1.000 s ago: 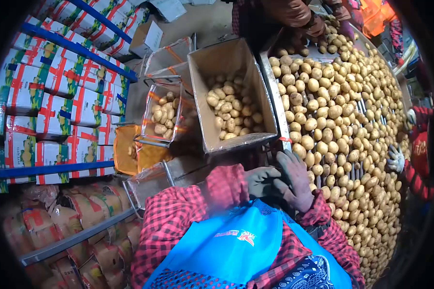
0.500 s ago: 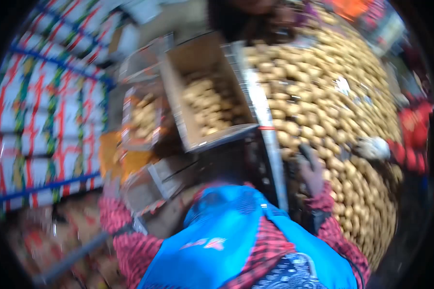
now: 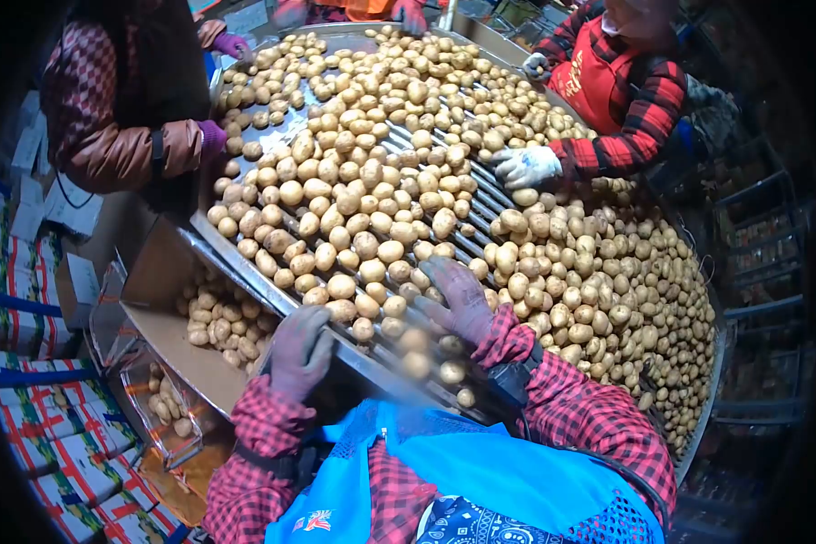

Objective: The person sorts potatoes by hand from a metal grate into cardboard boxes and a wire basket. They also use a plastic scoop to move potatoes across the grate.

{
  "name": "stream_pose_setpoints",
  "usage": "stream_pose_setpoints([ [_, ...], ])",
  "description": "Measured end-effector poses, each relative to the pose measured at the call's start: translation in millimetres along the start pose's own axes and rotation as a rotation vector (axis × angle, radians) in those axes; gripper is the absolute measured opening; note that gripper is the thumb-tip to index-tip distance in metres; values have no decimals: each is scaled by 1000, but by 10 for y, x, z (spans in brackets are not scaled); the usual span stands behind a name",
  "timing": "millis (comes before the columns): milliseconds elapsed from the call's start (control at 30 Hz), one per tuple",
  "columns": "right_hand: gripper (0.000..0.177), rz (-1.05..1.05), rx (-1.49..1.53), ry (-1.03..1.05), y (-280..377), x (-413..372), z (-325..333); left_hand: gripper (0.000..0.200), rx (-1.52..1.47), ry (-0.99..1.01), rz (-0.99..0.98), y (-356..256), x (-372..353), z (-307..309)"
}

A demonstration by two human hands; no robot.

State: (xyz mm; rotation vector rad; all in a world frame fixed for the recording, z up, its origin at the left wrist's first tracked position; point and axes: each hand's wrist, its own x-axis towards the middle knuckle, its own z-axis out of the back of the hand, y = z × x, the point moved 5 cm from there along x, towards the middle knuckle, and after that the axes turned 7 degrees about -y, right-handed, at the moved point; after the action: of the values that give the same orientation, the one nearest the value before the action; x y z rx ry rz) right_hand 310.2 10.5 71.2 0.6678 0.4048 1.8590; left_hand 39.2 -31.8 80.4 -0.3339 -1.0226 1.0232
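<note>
Many potatoes (image 3: pixel 372 172) cover a wide sorting table with metal rollers (image 3: pixel 490 195). My right hand (image 3: pixel 462 304), in a dark glove, reaches over the near part of the table with its fingers spread, touching or just above potatoes. Below it, a few potatoes (image 3: pixel 415 354) are smeared by motion near the table's front edge. My left hand (image 3: pixel 299 354), gloved too, is at the metal rim (image 3: pixel 245 276), its fingers extended and no object visible in it. Left of that hand stands a cardboard box (image 3: pixel 177 349) partly filled with potatoes.
A co-worker's white-gloved hand (image 3: pixel 528 167) lies among the potatoes across from me. Another person's sleeve (image 3: pixel 131 159) is at the left, and further hands are at the far end. A clear-sided crate (image 3: pixel 159 412) with potatoes and stacked printed cartons (image 3: pixel 63 426) stand at lower left.
My view has swung from the boxes at the left toward the table. My left hand has moved from beside the orange bag to the table rim. My right hand is now further over the potatoes.
</note>
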Motion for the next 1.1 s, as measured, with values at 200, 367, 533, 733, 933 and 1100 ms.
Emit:
stream_pose_setpoints([
  [200, 89, -34, -278, 378, -56, 315, -699, 65, 394, 330, 86, 456, -61, -758],
  [367, 99, -134, -267, 304, 218, 828, -1003, 74, 679, 358, 82, 842, 89, -863],
  [533, 91, -68, -181, 469, 90, 1426, -1202, 77, 771, 498, 341, 1168, 540, -797],
  [733, 55, 2, -279, -157, -774, 2072, -334, 55, 470, 132, 205, 877, 256, -611],
  [933, 94, -518, -420, 74, -1237, 2081, -354, 41, 538, 145, 120, 686, 175, -695],
  [1100, 97, -332, -458, 243, -551, 2094, -938, 39, 560, 139, 107, 647, 184, -683],
])
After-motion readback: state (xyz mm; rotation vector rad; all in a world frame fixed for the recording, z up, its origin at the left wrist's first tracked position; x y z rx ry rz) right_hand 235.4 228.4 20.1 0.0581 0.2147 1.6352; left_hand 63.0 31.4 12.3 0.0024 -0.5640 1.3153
